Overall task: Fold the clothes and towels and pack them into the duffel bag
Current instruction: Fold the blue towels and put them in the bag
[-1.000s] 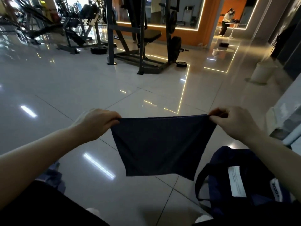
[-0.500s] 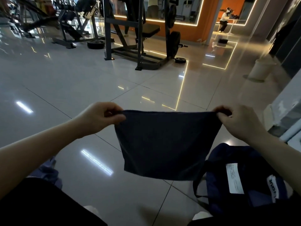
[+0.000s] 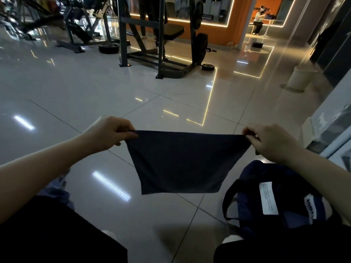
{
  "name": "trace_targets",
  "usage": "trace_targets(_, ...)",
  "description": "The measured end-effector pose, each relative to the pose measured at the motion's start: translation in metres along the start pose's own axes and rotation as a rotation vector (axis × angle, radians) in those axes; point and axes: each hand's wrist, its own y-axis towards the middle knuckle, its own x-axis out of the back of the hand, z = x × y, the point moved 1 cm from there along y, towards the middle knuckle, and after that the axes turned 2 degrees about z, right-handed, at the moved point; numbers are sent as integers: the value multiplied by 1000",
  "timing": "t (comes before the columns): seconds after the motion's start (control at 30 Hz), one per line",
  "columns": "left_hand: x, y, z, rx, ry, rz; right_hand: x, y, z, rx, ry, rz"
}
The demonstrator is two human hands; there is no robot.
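Observation:
A dark navy folded cloth hangs in the air in front of me, stretched flat by its top edge. My left hand pinches its top left corner. My right hand pinches its top right corner. Below my right forearm an open navy duffel bag with black handles and white labels sits on the floor. A pale bluish garment lies crumpled at the lower left, partly hidden behind my left arm and dark trouser leg.
Glossy white floor tiles stretch ahead. A weight rack with bench stands further off, a loose weight plate beside it. A white bin and a white ledge are on the right. A person sits far back.
The cloth is held slightly lower and nearer to me, still stretched between both hands, and its lower edge hangs more level. The view has tilted a little further down.

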Motion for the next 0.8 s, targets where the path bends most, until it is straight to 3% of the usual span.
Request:
trace_targets(0.07, -1, -5, 7, 110, -144, 161, -1, -4, 2, -74, 160, 130)
trace_targets(0.17, -9, -13, 16, 178, -101, 455, -6, -12, 4, -234, 419, 476)
trace_targets(0.3, -10, -11, 13, 170, -177, 507, -10, -19, -10, -346, 640, 726)
trace_targets(0.5, -34, 14, 30, 265, -131, 594, -45, 13, -38, -431, 706, 825)
trace_targets(0.7, -100, 79, 87, 424, -3, 570, -137, 66, -53, -504, 634, 791)
trace_targets(0.8, -145, 113, 127, 392, 137, 541, -198, 97, -65, -521, 538, 799)
